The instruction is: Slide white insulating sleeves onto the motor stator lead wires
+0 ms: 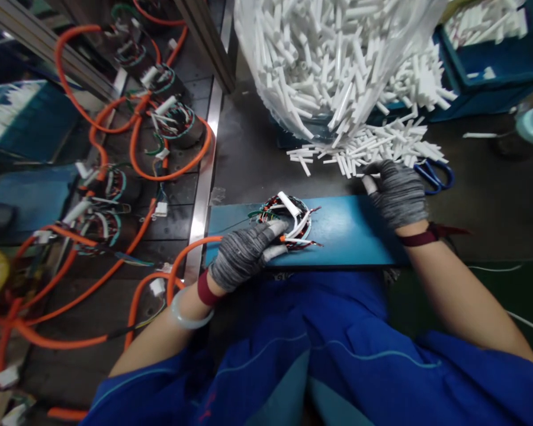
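We look down on a dark, worn tabletop (257,160) with a blue board (350,231) lying along its near edge, just beyond our blue work clothes. On the left part of that board sits a round wire-wound coil (288,222), with red, green and white leads and white sleeves sticking out of it.

Our left hand (244,251), in a grey knit glove, rests on the near left side of the coil, its fingers pressed against the windings and one white sleeve; we cannot tell whether they pinch anything. Our right hand (397,192), gloved the same, is well apart from it at the far right edge of the board, fingers curled at the edge of a loose heap of white tubes (373,148); whether it has one clamped we cannot tell.

Behind that heap a clear bag (328,59) bulging with the same white tubes takes up the far middle. Blue-handled scissors (435,174) lie just right of our right hand. A blue bin (493,65) with more tubes stands far right.

To the left, past a metal rail (204,189), a dark conveyor surface (115,195) carries several more coils trailing orange cables (169,171).
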Tool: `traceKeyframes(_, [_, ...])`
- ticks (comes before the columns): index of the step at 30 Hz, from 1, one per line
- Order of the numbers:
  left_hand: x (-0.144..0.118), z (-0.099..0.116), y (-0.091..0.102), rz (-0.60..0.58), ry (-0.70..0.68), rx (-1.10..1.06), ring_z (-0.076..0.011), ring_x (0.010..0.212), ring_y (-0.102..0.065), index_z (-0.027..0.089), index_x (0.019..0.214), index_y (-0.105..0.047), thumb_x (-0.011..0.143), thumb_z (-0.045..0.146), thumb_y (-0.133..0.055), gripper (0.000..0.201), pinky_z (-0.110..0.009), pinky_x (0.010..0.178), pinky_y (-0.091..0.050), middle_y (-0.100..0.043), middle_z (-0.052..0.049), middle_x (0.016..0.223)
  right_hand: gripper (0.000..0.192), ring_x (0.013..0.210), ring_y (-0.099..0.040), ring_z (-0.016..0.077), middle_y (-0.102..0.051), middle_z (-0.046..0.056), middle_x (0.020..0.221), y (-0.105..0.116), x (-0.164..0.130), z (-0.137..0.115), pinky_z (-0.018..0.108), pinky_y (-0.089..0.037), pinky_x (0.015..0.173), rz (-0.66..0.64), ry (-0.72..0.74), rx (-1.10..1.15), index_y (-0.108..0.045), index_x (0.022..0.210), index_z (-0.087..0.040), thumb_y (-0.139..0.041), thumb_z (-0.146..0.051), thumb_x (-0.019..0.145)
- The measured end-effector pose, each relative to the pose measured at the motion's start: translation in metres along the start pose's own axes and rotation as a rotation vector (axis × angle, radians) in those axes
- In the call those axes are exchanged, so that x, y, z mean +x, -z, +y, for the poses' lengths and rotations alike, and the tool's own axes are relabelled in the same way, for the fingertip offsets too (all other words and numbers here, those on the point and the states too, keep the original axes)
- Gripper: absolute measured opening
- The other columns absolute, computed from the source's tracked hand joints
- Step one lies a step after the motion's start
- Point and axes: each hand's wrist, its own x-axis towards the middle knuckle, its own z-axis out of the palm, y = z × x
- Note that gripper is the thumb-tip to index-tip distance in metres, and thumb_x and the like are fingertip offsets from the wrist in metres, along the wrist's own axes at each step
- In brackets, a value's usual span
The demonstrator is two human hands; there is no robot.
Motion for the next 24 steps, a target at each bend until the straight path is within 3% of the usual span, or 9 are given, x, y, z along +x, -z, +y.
traceKeyframes(3, [0.000,0.003,0.003,0.039,0.007,0.016,-0.0257,0.111,-0.077,0.017,0.133,-0.070,0.105,0.040,-0.059,0.038,-0.035,0.093,-0.064,-0.077,-0.013,0.125,0.037,0.112,-0.064,0.0394,-0.072,0.019,0.119,-0.005,0.003,0.003,0.056,-0.050,0.096,-0.059,-0.025,-0.080,-0.069,0.127,-0.016,-0.056,-0.033,0.096])
traceKeyframes(6, [-0.002,0.004,0.008,0.028,-0.025,0.057,-0.0241,0.111,-0.077,0.024,0.132,-0.072,0.104,0.028,-0.061,0.030,-0.032,0.090,-0.064,-0.077,-0.010,0.129,0.027,0.115,-0.062,0.0412,-0.072,0.021,0.114,-0.011,0.015,0.013,0.057,-0.049,0.095,-0.149,-0.055,-0.139,-0.075,0.112,-0.014,-0.062,-0.027,0.093])
traceKeyframes(8, [-0.004,0.004,0.011,0.000,-0.045,0.082,-0.0240,0.108,-0.077,0.030,0.134,-0.072,0.103,0.021,-0.059,0.034,-0.032,0.084,-0.064,-0.076,-0.009,0.131,0.021,0.117,-0.061,0.0403,-0.073,0.021,0.114,-0.010,0.017,0.012,0.056,-0.047,0.097,-0.129,-0.038,-0.083,-0.077,0.103,-0.014,-0.062,-0.026,0.094])
traceKeyframes(12, [-0.004,0.006,0.016,-0.007,-0.060,0.111,-0.0246,0.100,-0.079,0.031,0.139,-0.069,0.104,0.017,-0.053,0.041,-0.032,0.074,-0.063,-0.076,-0.009,0.131,0.031,0.116,-0.066,0.0348,-0.072,0.020,0.127,0.009,-0.004,-0.020,0.052,-0.052,0.100,-0.035,0.031,0.111,-0.075,0.116,-0.015,-0.056,-0.031,0.098])
traceKeyframes(14, [-0.003,0.008,0.018,-0.004,-0.069,0.138,-0.0238,0.097,-0.079,0.029,0.136,-0.071,0.104,0.016,-0.050,0.040,-0.031,0.070,-0.062,-0.077,-0.008,0.129,0.032,0.105,-0.072,0.0297,-0.077,0.013,0.116,0.022,-0.018,-0.042,0.048,-0.057,0.096,-0.047,0.107,0.367,-0.075,0.119,-0.018,-0.055,-0.034,0.100])
traceKeyframes(17, [0.000,0.010,0.019,0.004,-0.066,0.153,-0.0221,0.095,-0.079,0.027,0.129,-0.074,0.104,0.013,-0.048,0.038,-0.029,0.069,-0.061,-0.078,-0.005,0.127,0.024,0.095,-0.075,0.0266,-0.080,0.008,0.104,0.034,-0.028,-0.065,0.045,-0.061,0.090,-0.113,0.219,0.627,-0.078,0.109,-0.022,-0.060,-0.031,0.096])
traceKeyframes(21, [-0.001,0.010,0.020,-0.011,-0.059,0.155,-0.0213,0.100,-0.078,0.030,0.132,-0.072,0.103,0.012,-0.050,0.041,-0.028,0.073,-0.061,-0.077,-0.004,0.129,0.024,0.091,-0.075,0.0246,-0.081,0.007,0.098,0.034,-0.018,-0.069,0.043,-0.061,0.087,-0.162,0.285,0.701,-0.080,0.105,-0.021,-0.061,-0.029,0.093])
traceKeyframes(24, [-0.004,0.009,0.019,-0.037,-0.054,0.151,-0.0234,0.101,-0.078,0.032,0.139,-0.069,0.103,0.014,-0.050,0.044,-0.030,0.073,-0.061,-0.075,-0.006,0.132,0.029,0.094,-0.072,0.0240,-0.079,0.007,0.102,0.032,-0.010,-0.068,0.041,-0.058,0.088,-0.254,0.435,0.644,-0.080,0.111,-0.025,-0.056,-0.035,0.099])
